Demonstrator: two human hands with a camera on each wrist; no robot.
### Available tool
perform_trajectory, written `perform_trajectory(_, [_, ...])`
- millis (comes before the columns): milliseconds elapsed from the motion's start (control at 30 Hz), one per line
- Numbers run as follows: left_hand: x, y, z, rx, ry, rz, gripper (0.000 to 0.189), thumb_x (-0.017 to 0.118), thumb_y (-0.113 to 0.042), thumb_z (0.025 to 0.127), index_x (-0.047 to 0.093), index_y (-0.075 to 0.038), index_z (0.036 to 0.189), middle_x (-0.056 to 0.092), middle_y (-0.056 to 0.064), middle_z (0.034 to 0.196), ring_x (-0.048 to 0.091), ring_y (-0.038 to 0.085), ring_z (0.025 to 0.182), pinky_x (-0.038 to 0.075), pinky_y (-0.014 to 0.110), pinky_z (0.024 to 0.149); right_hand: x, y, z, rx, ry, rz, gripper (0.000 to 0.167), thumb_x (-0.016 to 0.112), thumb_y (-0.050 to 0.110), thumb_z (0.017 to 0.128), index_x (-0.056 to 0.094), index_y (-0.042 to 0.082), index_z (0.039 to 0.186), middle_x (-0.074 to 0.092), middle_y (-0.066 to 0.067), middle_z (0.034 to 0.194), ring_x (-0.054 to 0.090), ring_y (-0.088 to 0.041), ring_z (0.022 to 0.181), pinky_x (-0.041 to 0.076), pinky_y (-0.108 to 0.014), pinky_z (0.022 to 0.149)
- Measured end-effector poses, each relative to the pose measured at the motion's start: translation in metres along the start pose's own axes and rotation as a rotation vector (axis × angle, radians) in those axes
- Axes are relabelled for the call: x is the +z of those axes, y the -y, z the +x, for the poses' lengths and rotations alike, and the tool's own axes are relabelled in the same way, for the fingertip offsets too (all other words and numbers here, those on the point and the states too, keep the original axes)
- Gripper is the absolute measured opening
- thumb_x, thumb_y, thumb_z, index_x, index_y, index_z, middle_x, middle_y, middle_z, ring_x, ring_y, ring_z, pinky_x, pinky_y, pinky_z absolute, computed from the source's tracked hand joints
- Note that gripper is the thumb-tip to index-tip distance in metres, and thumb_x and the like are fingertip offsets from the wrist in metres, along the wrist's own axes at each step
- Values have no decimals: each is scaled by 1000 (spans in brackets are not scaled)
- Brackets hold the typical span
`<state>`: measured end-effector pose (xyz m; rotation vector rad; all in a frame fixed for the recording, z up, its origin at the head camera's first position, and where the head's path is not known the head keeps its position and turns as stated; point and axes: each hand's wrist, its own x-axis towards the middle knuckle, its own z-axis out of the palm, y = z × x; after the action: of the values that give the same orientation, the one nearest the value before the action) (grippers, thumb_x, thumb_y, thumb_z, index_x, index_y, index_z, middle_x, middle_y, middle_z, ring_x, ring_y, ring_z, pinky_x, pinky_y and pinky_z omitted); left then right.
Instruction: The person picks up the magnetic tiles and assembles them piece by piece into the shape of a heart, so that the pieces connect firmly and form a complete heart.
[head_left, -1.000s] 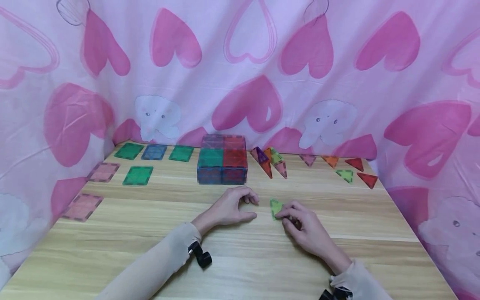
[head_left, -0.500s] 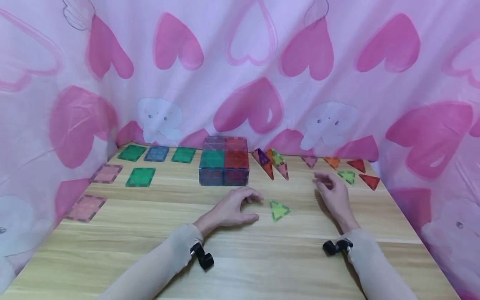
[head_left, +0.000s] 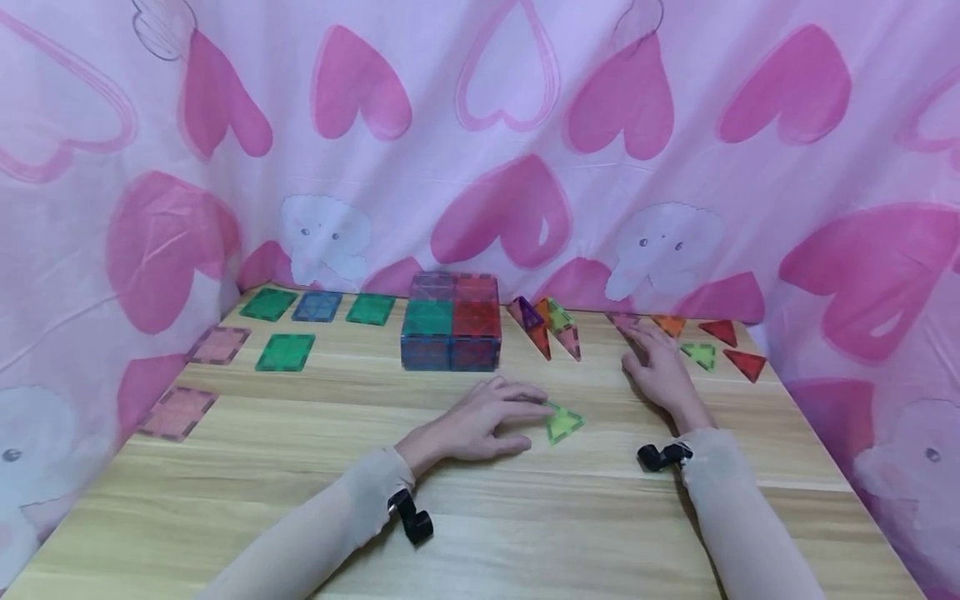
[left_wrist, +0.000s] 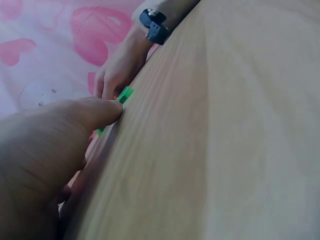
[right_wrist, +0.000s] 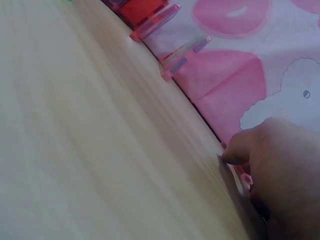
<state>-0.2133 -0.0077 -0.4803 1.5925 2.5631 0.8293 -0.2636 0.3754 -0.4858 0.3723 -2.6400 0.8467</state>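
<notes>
A yellow-green triangular magnetic tile lies flat mid-table. My left hand is stretched out beside it, with fingertips over its left corner. Farther back on the right, my right hand reaches to a pink triangular tile lying near the table's back edge. Its fingertips touch or cover part of that tile. The right wrist view shows the thumb low over the tabletop, with a pink tile edge just beyond; the other fingers are mostly hidden there.
A box built of tiles stands at the back centre. Beside it two narrow tile pieces stand joined from triangles. Several square tiles lie at left. Orange, green and red triangles lie at back right. A patterned curtain borders the table.
My right hand has left the yellow-green triangle and moved back and right, onto the pink triangle. The left hand's fingers have stretched rightward to the yellow-green triangle.
</notes>
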Motion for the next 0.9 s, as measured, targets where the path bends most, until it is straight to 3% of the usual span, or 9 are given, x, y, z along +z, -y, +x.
perform_trajectory(133, [2, -2, 0, 13, 23, 50, 51, 70, -40, 111, 62, -31, 160, 50, 2, 172, 48, 23, 143, 41, 49, 118, 4, 3, -4, 66, -51, 29, 31, 71, 5, 104, 72, -7, 133, 61, -32, 142, 48, -54, 138, 35, -69, 116])
perform_trajectory(267, [4, -1, 0, -37, -4, -43, 37, 75, -38, 108, 75, -27, 143, 55, 2, 168, 47, 20, 146, 39, 48, 123, 3, 10, -14, 176, -78, 32, 19, 75, 15, 107, 74, -4, 109, 60, -29, 132, 49, -49, 128, 38, -63, 108])
perform_trajectory(433, [6, 0, 0, -92, -58, -132, 21, 85, -34, 101, 78, -22, 117, 64, 3, 158, 51, 19, 143, 42, 45, 124, 2, 20, -25, 138, -72, 4, 17, 77, 11, 106, 68, -2, 99, 59, -34, 140, 45, -56, 137, 32, -70, 115])
perform_trajectory(567, [4, -1, 0, -136, -95, -162, 32, 91, -29, 96, 72, -18, 118, 69, 2, 146, 54, 19, 138, 44, 41, 123, 1, 27, -33, 105, -49, 23, 12, 79, 4, 102, 69, -1, 109, 59, -30, 133, 49, -50, 131, 39, -64, 110])
perform_trajectory(767, [2, 2, -2, -197, -152, -215, 71, 96, -25, 89, 59, -15, 149, 62, 2, 138, 58, 17, 129, 49, 39, 118, -3, 30, -51, 61, -59, 148, 51, 82, -12, 93, 65, 1, 139, 46, -22, 139, 54, -27, 109, 46, -18, 90])
perform_trajectory(833, [2, 3, -3, -212, -167, -219, 70, 95, -23, 91, 60, -16, 152, 61, 2, 134, 60, 15, 122, 52, 37, 113, -5, 32, -58, 32, -60, 179, 63, 80, -18, 91, 61, 2, 147, 46, -20, 141, 55, -21, 106, 46, -9, 86])
perform_trajectory(900, [2, 5, -4, -221, -185, -223, 57, 90, -20, 96, 66, -16, 147, 63, 1, 130, 61, 13, 116, 53, 35, 106, -6, 35, -64, 11, -50, 227, 70, 78, -23, 89, 58, 2, 152, 49, -21, 141, 58, -18, 102, 50, -8, 83])
